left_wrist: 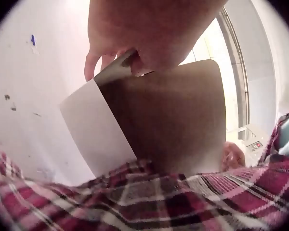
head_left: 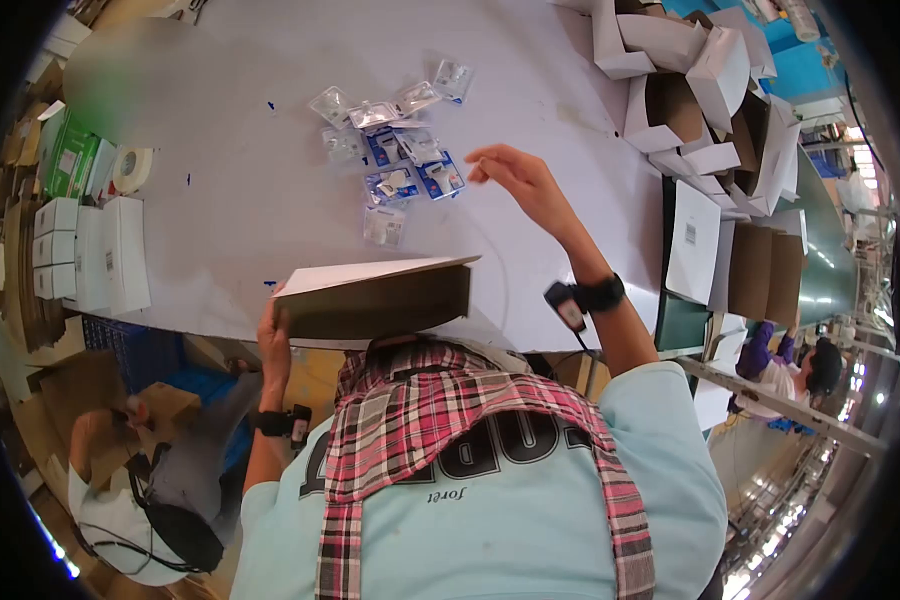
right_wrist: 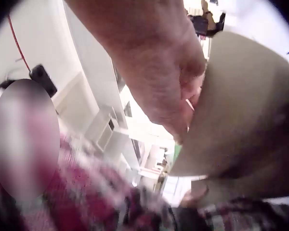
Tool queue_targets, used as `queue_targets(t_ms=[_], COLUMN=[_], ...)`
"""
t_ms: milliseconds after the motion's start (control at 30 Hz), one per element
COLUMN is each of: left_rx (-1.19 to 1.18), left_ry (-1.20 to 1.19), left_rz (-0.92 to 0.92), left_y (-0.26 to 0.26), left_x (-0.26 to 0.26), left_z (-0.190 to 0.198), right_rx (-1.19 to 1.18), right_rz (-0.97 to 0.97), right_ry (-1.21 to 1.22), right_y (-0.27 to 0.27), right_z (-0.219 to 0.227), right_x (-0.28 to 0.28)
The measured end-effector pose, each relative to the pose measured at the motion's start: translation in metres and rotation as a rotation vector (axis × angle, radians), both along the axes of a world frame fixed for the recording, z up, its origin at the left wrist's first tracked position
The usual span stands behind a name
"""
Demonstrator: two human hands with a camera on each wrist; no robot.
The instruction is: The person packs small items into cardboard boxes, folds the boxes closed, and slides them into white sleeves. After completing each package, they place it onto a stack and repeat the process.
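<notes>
In the head view my left hand [head_left: 273, 340] grips the left end of a cardboard box [head_left: 375, 305], white outside and brown inside. The box lies close against my front, its open side toward me. The left wrist view shows my left hand [left_wrist: 149, 29] at the box's upper edge. My right hand [head_left: 522, 182] is off the box in the head view, over the table with loosely bent fingers, just right of several clear-and-blue blister packs [head_left: 440, 177]. In the right wrist view, my right hand [right_wrist: 154, 82] overlaps the edge of a brown cardboard panel [right_wrist: 241, 110].
The pale table [head_left: 240, 200] carries several white boxes [head_left: 90, 255] and a tape roll [head_left: 131, 169] at left. Open white cartons [head_left: 670, 110] pile up at right. Another person [head_left: 150, 490] sits at lower left, and one [head_left: 785, 375] is farther off at right.
</notes>
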State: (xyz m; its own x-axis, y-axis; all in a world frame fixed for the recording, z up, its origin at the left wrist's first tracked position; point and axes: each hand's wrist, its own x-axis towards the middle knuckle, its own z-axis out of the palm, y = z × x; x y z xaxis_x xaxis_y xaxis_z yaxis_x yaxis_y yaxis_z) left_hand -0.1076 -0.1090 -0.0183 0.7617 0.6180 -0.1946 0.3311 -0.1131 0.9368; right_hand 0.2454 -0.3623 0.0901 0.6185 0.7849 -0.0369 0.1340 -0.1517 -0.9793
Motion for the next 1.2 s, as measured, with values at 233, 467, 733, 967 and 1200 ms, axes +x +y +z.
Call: queue_targets(t_ms=[233,467,733,967,1200], left_rx=[-0.016,0.07,0.018,-0.245,-0.311], left_ry=[0.156,0.185,0.175,0.034,0.036], left_rz=[0.104,0.102,0.119,0.003,-0.067], left_y=[0.007,0.008,0.006,-0.012,-0.016], left_x=[-0.036,-0.019,0.041,0.079,0.075], left_z=[-0.003,-0.001,-0.01,-0.022,-0.031], right_rx=[-0.534,-0.483,0.118,0.017,-0.45], right_rz=[0.239,-0.021,-0.449,0.23,0.001], right_ry=[-0.24,-0.229,0.266,0.594,-0.412], right_y=[0.064,0.08,-0.009,0.012,0.075], right_z=[-0.156,-0.174,-0.067,0.006,-0.083], right_x=[-0.016,-0.051,-0.005,-0.086,-0.138])
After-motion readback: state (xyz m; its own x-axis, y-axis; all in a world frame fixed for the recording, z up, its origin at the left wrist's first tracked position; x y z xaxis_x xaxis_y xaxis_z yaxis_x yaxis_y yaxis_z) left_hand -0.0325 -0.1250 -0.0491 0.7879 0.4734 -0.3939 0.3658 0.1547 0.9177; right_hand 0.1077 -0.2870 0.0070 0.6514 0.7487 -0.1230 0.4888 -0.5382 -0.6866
